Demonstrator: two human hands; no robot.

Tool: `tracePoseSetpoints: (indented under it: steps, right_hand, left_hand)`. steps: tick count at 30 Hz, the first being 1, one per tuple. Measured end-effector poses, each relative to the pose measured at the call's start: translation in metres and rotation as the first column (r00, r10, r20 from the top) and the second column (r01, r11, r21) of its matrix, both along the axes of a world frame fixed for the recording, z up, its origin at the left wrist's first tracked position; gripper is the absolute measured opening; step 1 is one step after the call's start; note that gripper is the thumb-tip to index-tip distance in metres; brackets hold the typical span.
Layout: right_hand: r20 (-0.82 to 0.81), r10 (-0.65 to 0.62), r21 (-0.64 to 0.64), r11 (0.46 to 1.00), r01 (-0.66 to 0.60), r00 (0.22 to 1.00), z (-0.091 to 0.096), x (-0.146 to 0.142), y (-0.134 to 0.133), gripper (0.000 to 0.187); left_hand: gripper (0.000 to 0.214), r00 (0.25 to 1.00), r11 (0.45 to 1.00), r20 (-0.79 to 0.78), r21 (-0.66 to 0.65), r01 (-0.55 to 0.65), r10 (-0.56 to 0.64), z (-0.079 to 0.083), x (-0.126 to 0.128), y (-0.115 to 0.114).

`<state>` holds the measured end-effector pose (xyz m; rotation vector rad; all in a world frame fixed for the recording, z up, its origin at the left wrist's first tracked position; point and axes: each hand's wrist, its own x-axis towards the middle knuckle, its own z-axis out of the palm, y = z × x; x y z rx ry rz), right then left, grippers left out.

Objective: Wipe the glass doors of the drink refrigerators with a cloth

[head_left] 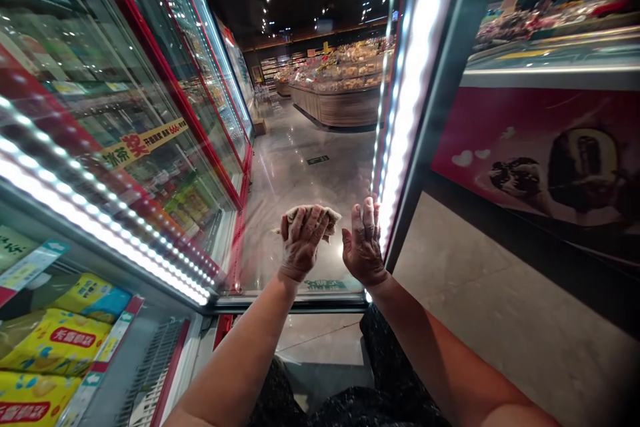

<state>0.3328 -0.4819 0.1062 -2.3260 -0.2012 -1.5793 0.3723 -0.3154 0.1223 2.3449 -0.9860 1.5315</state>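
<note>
Left hand [301,243] is raised with its back to the camera, pressing a crumpled beige cloth [327,216] flat against the glass pane [305,160] of an open freezer door. Its fingers [306,225] are stretched out side by side over the cloth, not curled round it. The cloth sticks out above and to the right of the fingertips, low on the pane and just above the door's bottom rail [290,301].

Right hand [364,243] is just beside the left, not touching it and holding nothing. The palm lies on the glass and the fingers [369,215] are straight and close together, pointing up. It sits right by the lit strip [406,100] that runs up the pane's right edge. Both bare forearms reach up from the bottom of the view.

On the left is a row of red-framed freezer doors [165,73] with a yellow banner [145,142] behind the glass. A second lit strip [100,220] runs along the cabinet edge. Below it, yellow packets [55,341] lie on the freezer shelf [150,360]. Seen through the pane, a glossy floor [295,173] leads to a display island [345,90] piled with goods. On the right, a red poster [545,160] shows dark ice-cream shapes above a grey tiled floor [500,320].
</note>
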Motion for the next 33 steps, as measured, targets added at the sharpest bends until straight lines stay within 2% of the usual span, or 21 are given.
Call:
tracePoseSetpoints:
  steps: [2, 6, 8, 13, 16, 19, 21, 23, 25, 28, 30, 33]
  right_hand:
    - [-0.007, 0.013, 0.015, 1.000, -0.013, 1.000, 0.000, 0.000, 0.000, 0.084]
    - [-0.008, 0.044, 0.053, 0.998, -0.043, 0.999, 0.003, -0.002, 0.001, 0.083]
    - [-0.003, 0.082, 0.078, 0.994, -0.082, 0.997, 0.005, -0.005, 0.000, 0.079]
    - [0.043, 0.241, 0.060, 0.968, -0.244, 0.969, 0.004, -0.011, -0.010, 0.066]
    - [0.033, 0.270, 0.043, 0.961, -0.272, 0.962, 0.002, -0.014, -0.016, 0.066]
    - [0.019, 0.239, 0.035, 0.970, -0.240, 0.971, 0.004, -0.018, -0.017, 0.068]
    - [0.020, 0.180, 0.014, 0.984, -0.180, 0.983, 0.006, -0.020, -0.018, 0.071]
    - [0.040, 0.104, -0.014, 0.995, -0.104, 0.994, 0.010, -0.021, -0.020, 0.075]
    - [0.076, 0.023, -0.027, 0.999, -0.021, 0.997, 0.013, -0.020, -0.027, 0.078]
    - [0.123, -0.091, 0.009, 0.996, 0.091, 0.988, 0.019, -0.017, -0.044, 0.081]
    - [0.124, -0.093, 0.028, 0.996, 0.090, 0.988, 0.022, -0.014, -0.055, 0.082]
    - [0.092, -0.005, 0.054, 0.999, 0.000, 0.996, 0.027, -0.013, -0.064, 0.083]
  left_hand:
    - [0.047, 1.000, 0.999, -0.004, 0.036, 0.006, -0.006, -0.003, -0.002, -0.004]
    - [0.049, 1.000, 0.999, 0.006, 0.033, -0.027, 0.027, 0.015, 0.000, -0.012]
    - [0.049, 0.998, 0.998, 0.018, 0.006, -0.055, 0.055, 0.018, 0.000, -0.017]
    - [0.045, 0.999, 1.000, 0.040, 0.018, 0.025, -0.025, -0.001, -0.008, -0.032]
    - [0.049, 0.998, 0.998, 0.039, 0.043, 0.049, -0.051, 0.006, -0.009, -0.040]
    - [0.053, 0.999, 0.998, 0.024, 0.054, 0.022, -0.024, 0.028, -0.006, -0.048]
    - [0.052, 1.000, 0.999, 0.023, 0.034, -0.007, 0.006, 0.037, -0.007, -0.054]
    - [0.050, 0.999, 1.000, 0.042, 0.030, -0.004, 0.003, 0.036, -0.010, -0.059]
    - [0.048, 0.998, 0.998, 0.057, 0.054, 0.024, -0.027, 0.028, -0.015, -0.062]
    - [0.047, 0.998, 0.996, 0.045, 0.079, 0.048, -0.052, 0.020, -0.019, -0.064]
    - [0.049, 0.998, 0.995, 0.029, 0.085, 0.054, -0.057, 0.024, -0.019, -0.066]
    - [0.055, 0.999, 0.995, 0.006, 0.089, 0.049, -0.050, 0.043, -0.016, -0.073]
